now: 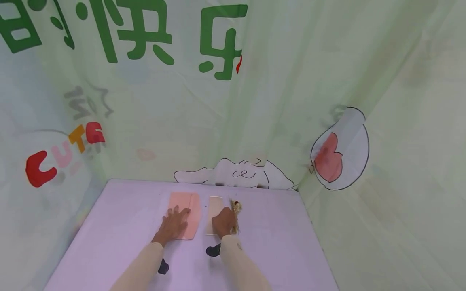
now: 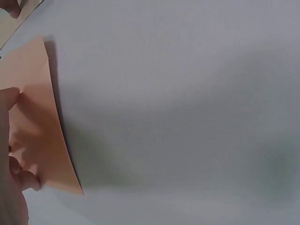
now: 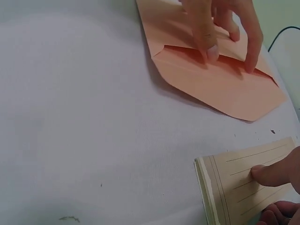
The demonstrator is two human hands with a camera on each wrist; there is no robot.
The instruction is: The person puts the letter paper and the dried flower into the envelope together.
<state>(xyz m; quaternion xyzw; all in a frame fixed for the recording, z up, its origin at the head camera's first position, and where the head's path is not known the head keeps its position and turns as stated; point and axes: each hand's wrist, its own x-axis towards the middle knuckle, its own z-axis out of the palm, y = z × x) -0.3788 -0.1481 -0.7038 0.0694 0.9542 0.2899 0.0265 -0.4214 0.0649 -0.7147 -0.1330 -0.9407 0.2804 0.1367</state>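
A pink paper envelope [image 1: 194,222] lies on the table with its flap unfolded towards the right. My left hand [image 1: 173,225] rests on it, fingers spread; in the right wrist view its fingertips touch the envelope [image 3: 220,91] near the mouth of the pocket. Right of the envelope is a cream stack of lined paper [image 1: 214,206], narrow and several layers thick at its end. Over its right side is my right hand [image 1: 224,221], thumb pressed on the lined paper [image 3: 239,164] and fingers curled by the edge. What lies under those fingers is hidden.
A small bunch of dried flowers [image 1: 236,207] lies just right of my right hand. The table [image 1: 276,242] has a pale lilac cover. Printed curtains [image 1: 291,101] hang close around its back and sides. A dark cable [image 3: 281,35] curves beyond the table edge.
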